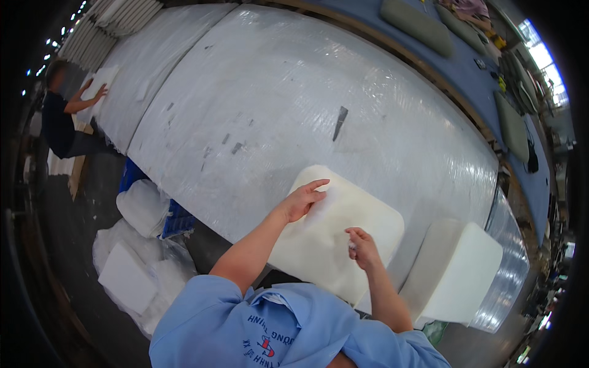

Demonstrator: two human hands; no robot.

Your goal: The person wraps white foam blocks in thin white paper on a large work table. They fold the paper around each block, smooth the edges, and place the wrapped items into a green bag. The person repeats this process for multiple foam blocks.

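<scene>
A cream-white foam cushion pad (pixel 362 211) with rounded corners lies in front of me at the near edge of the wrapped table (pixel 257 86). My left hand (pixel 302 201) is over its far left part, fingers stretched out and nothing in them. A faint bluish-white blur shows on the pad beside those fingers. Over the right half of the pad, my right hand (pixel 364 248) is closed. A small whitish bit peeks out at its fingers, too small to name.
To my right stands a stack of similar foam pads (pixel 457 270). At left, white foam pieces fill a clear bag (pixel 126 279) beside a blue crate (pixel 178 221). A co-worker (pixel 61 119) handles a white pad farther off. Grey-green cushions (pixel 417 26) lie on a blue table (pixel 368 12).
</scene>
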